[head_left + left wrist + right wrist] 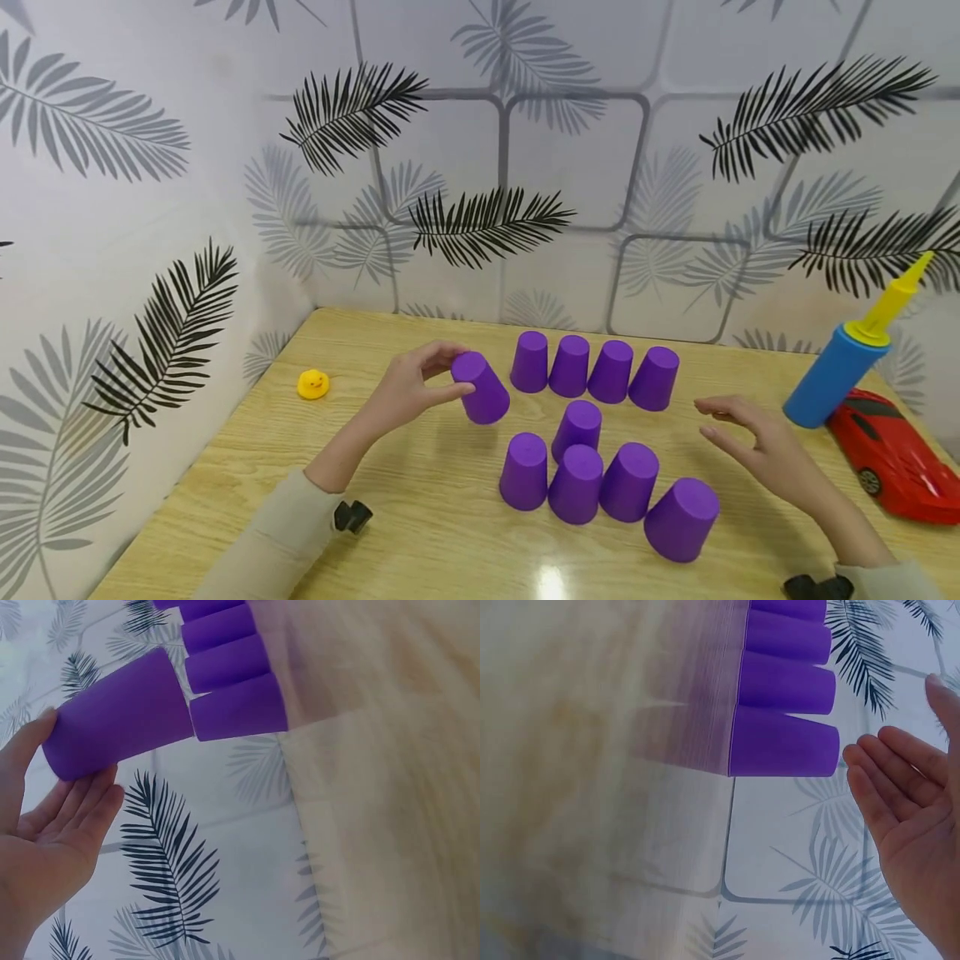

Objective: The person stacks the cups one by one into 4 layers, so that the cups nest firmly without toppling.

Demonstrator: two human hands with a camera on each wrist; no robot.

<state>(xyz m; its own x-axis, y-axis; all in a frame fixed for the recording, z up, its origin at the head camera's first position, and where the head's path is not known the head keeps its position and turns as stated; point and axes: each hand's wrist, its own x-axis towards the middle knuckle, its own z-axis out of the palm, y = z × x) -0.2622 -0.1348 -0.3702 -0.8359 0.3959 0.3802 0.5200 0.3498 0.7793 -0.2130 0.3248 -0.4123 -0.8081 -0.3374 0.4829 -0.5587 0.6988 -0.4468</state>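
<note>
My left hand [411,385] grips an upside-down purple cup [486,392] near its closed end, thumb on one side and fingers on the other. In the left wrist view that held cup [120,716] leans, its wide rim toward the standing cups. To its right, a back row of several inverted purple cups [570,367] stands side by side. Nearer me is a front row of several more cups [576,485], with a single cup [579,427] just behind it. My right hand [765,446] hovers right of the rows, fingers relaxed, holding nothing; the right wrist view shows its fingers [892,776] spread apart from the thumb.
A yellow rubber duck [312,384] sits at the table's left side. On the right are a blue hand pump [834,379] with a yellow nozzle and a red toy car [892,458]. Patterned wall [450,275] rises behind the wooden table [420,508].
</note>
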